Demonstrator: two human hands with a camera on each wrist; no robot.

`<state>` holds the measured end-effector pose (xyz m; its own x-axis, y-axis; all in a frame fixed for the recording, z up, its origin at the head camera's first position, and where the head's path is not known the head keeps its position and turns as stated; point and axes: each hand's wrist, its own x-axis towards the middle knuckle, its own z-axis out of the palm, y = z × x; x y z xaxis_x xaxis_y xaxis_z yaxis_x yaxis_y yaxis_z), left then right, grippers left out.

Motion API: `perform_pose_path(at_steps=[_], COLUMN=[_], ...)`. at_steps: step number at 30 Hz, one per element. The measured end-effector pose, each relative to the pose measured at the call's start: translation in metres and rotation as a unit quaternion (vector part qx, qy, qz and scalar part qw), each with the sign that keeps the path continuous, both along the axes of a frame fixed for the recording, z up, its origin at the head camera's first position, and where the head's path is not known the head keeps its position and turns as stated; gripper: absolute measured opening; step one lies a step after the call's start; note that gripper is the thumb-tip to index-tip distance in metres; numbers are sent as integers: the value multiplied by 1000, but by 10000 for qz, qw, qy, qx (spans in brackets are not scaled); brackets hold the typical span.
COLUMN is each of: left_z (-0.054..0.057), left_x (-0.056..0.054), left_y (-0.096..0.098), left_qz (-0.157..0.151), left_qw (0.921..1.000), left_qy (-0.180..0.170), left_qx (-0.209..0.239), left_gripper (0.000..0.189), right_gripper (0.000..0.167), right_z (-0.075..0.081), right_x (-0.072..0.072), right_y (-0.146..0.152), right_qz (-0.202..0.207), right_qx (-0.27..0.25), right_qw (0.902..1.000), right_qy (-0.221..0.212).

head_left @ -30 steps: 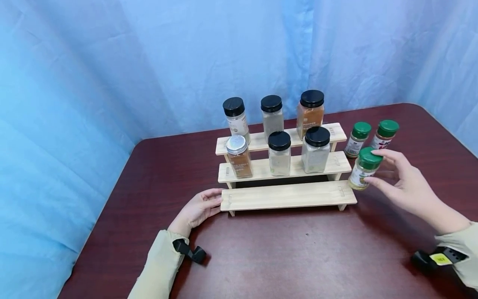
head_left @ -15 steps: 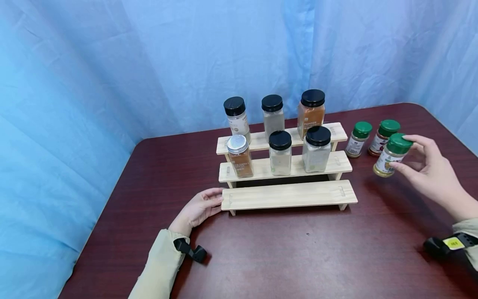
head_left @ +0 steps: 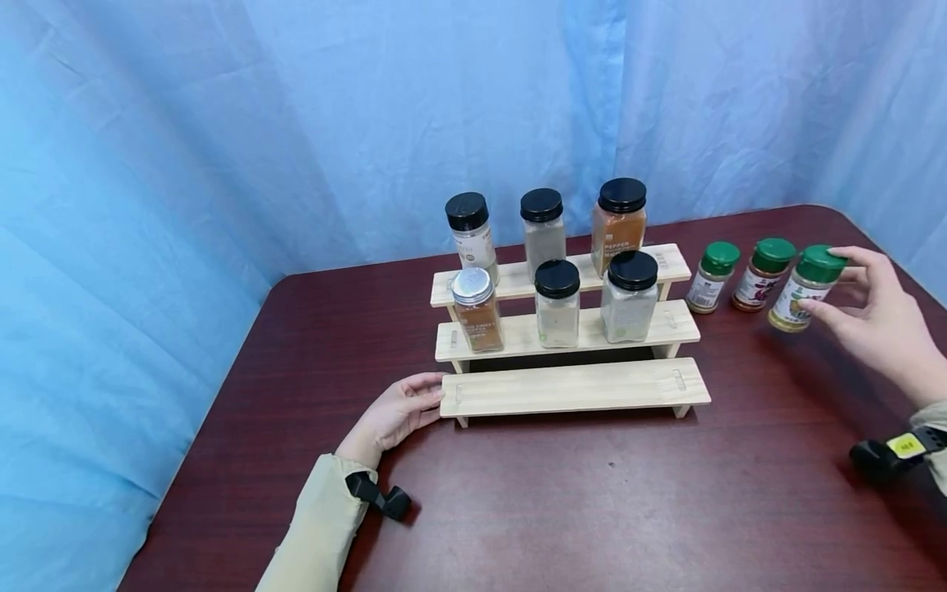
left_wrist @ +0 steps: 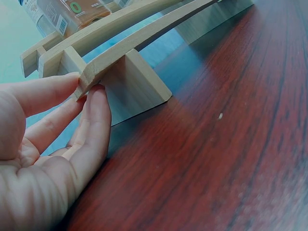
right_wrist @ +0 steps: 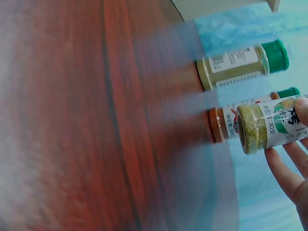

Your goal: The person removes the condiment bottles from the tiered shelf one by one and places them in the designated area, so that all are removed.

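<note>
Above the table (head_left: 592, 501), the right hand (head_left: 884, 321) pinches a jar (head_left: 797, 301), left hand (head_left: 392, 413) a shelf (head_left: 573, 388).

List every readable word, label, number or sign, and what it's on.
"PEPPER": black-lidded jar of orange spice, rear right of the rack.
"SWEET": silver-lidded jar; its other words are blurred.
Green "O"-like mark: same jar, left wrist view.
"30克": green-capped jar in the right hand; its larger characters and small digits aren't surely readable.
Too small or blurred: yellow sticker by the right wrist, remaining jar labels.
</note>
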<state>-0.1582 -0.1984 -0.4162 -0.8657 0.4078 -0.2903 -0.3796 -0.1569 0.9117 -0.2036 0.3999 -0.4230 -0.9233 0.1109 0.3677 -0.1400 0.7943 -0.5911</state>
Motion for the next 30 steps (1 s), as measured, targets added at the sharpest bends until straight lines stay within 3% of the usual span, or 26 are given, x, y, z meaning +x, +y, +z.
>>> perform_pose_path(at_steps=[11,18,25,30], left_z=[0,-1,-2,-1], left_x=[0,0,0,0], left_y=[0,1,0,1], left_qz=[4,24,58,52], left_qw=[10000,10000,10000,10000], left_qy=[27,7,-4,8], left_qx=[-66,-90,-64,-54], left_gripper=[28,28,27,28], right_gripper=[77,78,75,73], right_z=[-7,-5,-6,4], right_x=[-20,-22,-31,-27], right_y=[19,14,15,6], right_qz=[-156,-365,-468,-555], right_qx=[-77,125,-15,-36], right_qw=[9997,9987,9978,9971], right_qy=[-147,-319,-476,-519])
